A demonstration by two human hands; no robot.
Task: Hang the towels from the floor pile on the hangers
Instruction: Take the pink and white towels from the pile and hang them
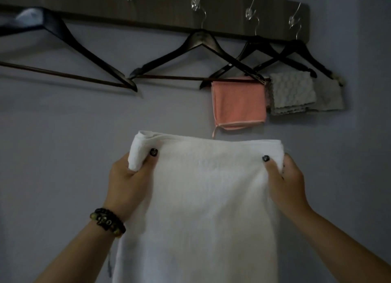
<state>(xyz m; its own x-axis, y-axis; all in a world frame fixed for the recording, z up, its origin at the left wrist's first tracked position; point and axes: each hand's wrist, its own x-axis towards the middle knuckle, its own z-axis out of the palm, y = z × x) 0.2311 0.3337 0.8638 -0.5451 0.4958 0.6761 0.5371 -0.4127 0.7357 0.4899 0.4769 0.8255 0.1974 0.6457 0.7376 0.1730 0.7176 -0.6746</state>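
Note:
A large white towel [207, 198] hangs folded in front of me, held up by its top edge. My left hand [127, 179] grips its upper left corner, thumb on the front. My right hand [285, 181] grips the upper right corner the same way. Above, dark wooden hangers hang from clear hooks on a dark wall board [169, 9]. The middle hanger [196, 56] has a bare bar, as does the left hanger [69, 56]. A pink towel [239, 102] hangs on the hanger behind the middle one. To its right hang a textured grey towel [292, 92] and a beige towel [330, 96].
A plain grey wall [63, 145] fills the background. The wall turns a corner at the far right [359, 49]. A beaded bracelet [108, 221] is on my left wrist. The floor pile is out of view.

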